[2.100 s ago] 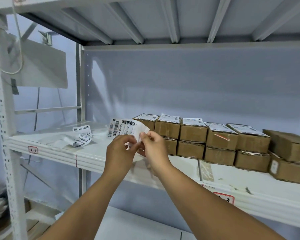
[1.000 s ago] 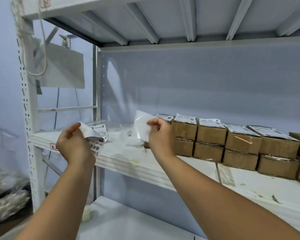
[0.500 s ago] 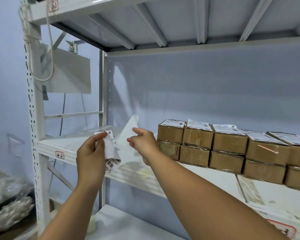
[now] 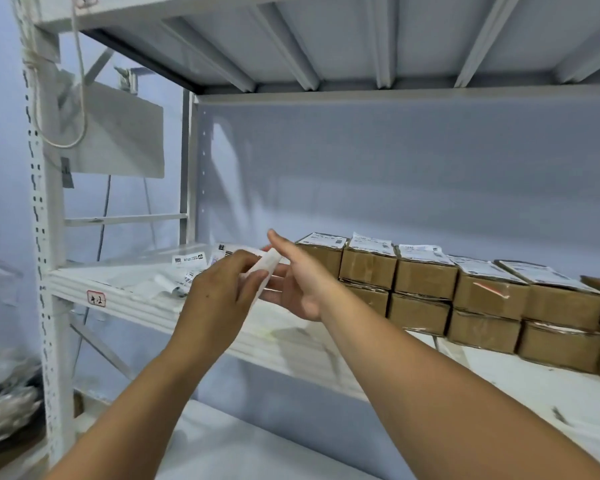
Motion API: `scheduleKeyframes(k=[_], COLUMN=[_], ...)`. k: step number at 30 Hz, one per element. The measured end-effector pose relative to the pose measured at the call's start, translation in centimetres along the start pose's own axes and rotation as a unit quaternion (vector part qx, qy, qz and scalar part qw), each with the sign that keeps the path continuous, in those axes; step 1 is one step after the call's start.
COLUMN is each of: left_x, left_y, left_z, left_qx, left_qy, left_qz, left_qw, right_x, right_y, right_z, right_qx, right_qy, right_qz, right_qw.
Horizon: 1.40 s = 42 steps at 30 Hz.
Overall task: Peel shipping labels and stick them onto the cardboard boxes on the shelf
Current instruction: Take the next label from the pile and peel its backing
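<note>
My left hand [image 4: 219, 296] pinches a white label [image 4: 268, 268] in front of the middle shelf [image 4: 136, 299]. Blur hides whether its printed face or its backing faces me. My right hand [image 4: 293, 285] is just right of it with its fingers straight, and the paper lies against them. To the right, cardboard boxes [image 4: 425, 280] stand in a row two tiers high. The upper boxes carry shipping labels on their tops [image 4: 371, 243].
Loose barcode labels and paper scraps [image 4: 187, 260] lie on the shelf behind my left hand. A red-edged tag [image 4: 96, 299] is on the shelf's front edge. The perforated upright [image 4: 44, 237] stands at the left, with a lower shelf [image 4: 222, 445] below. Dark bags [image 4: 4, 400] lie on the floor at left.
My hands have come together from about a hand's width apart. The right hand let go of its white sheet and straightened its fingers. The view shifted slightly left.
</note>
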State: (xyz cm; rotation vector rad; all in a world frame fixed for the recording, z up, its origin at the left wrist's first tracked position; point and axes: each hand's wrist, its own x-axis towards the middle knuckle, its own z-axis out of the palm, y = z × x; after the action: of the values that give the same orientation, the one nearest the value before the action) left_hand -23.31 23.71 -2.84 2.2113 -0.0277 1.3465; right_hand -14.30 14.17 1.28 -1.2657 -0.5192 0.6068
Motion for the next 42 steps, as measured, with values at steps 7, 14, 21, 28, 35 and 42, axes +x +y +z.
scheduleKeyframes(k=[7,14,21,28,35,42], left_x=[0.4,0.5,-0.4,-0.1,0.5,0.8], left_y=[2.6,9.7,17.3,24.0,30.7,33.9], left_z=[0.9,3.6,7.7,12.9,18.2,23.7], left_qx=[0.136,0.169,0.199,0.123,0.062,0.069], left_qy=[-0.042,-0.021,-0.021,-0.081,-0.134,-0.128], left_qz=[0.173,0.282,0.295,0.306,0.255,0.269], left_qw=[0.975,0.944,0.934,0.94,0.956,0.952], right_x=[-4.0,-8.2,-13.5,-19.8,-24.3,-26.4], right_y=[-1.5,-4.0,-7.4,-11.1,-14.5,-16.0], right_z=[-4.0,-8.7,-13.9,-19.7,-26.3,-32.2], right_qx=[0.011,-0.073,-0.145,-0.172,-0.192,-0.245], right_qy=[0.075,0.241,0.346,0.367,0.418,0.38], right_qz=[-0.093,-0.187,-0.243,-0.273,-0.28,-0.212], right_qw=[0.993,0.95,0.894,0.872,0.842,0.866])
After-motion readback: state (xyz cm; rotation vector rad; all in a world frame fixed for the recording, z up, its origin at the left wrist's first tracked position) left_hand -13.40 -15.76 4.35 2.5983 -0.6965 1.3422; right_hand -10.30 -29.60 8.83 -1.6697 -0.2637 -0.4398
